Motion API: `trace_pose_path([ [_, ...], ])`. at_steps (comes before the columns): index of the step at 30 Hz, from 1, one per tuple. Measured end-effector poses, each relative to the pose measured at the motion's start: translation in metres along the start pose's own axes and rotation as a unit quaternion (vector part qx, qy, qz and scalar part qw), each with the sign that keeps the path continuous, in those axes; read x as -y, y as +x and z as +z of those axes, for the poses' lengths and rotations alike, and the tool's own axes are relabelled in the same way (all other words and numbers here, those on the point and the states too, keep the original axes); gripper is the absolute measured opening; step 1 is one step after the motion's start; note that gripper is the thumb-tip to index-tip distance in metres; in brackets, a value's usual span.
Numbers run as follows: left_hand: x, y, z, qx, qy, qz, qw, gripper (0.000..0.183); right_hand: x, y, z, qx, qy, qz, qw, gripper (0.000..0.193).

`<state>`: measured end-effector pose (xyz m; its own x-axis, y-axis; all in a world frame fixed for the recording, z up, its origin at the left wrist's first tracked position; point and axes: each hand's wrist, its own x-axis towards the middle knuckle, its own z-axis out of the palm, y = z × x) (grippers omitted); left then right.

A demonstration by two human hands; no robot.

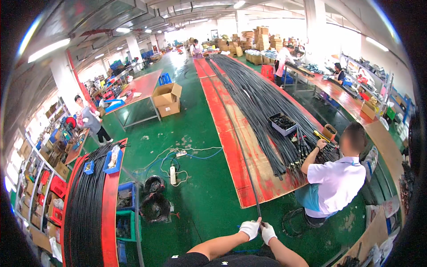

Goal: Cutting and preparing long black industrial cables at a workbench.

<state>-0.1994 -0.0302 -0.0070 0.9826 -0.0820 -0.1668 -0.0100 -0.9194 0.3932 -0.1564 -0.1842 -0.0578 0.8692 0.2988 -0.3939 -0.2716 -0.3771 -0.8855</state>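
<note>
My left hand [250, 229], in a white glove, is closed around the near end of a long black cable [253, 184]. Close beside it my right hand [268, 233], also gloved in white, has its fingers closed at the same cable end. From my hands the cable runs over the near edge of a long red table [231, 149] and up along its left part. A thick bundle of similar black cables [249, 107] lies lengthwise on that table, to the right of the single one. What the fingertips do at the cable end is too small to tell.
A co-worker [338, 178] sits at the table's right near corner, by a tray of small dark parts [282, 123]. On the left, another red table [111, 222] bears black cables. A power strip [172, 175] and black buckets [154, 207] stand on the green floor.
</note>
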Motion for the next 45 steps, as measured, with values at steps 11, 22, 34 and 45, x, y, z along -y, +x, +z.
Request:
trace_pose_path([
  [11,-0.005,0.073,0.023,-0.016,-0.007,-0.133,0.991,0.072,0.012,0.084,-0.026,0.072,-0.036,-0.019,0.997,0.031],
  [22,-0.009,0.175,-0.013,-0.075,0.062,-0.193,0.976,0.061,0.004,0.234,-0.051,0.2,0.021,-0.063,0.978,0.033],
  [34,0.001,0.163,-0.012,-0.054,0.056,-0.253,0.964,0.081,0.051,0.211,-0.05,0.259,-0.076,-0.063,0.961,0.042],
  [45,0.027,0.154,-0.025,-0.084,0.062,-0.209,0.972,0.078,0.081,0.208,-0.028,0.221,-0.124,-0.059,0.966,0.045],
])
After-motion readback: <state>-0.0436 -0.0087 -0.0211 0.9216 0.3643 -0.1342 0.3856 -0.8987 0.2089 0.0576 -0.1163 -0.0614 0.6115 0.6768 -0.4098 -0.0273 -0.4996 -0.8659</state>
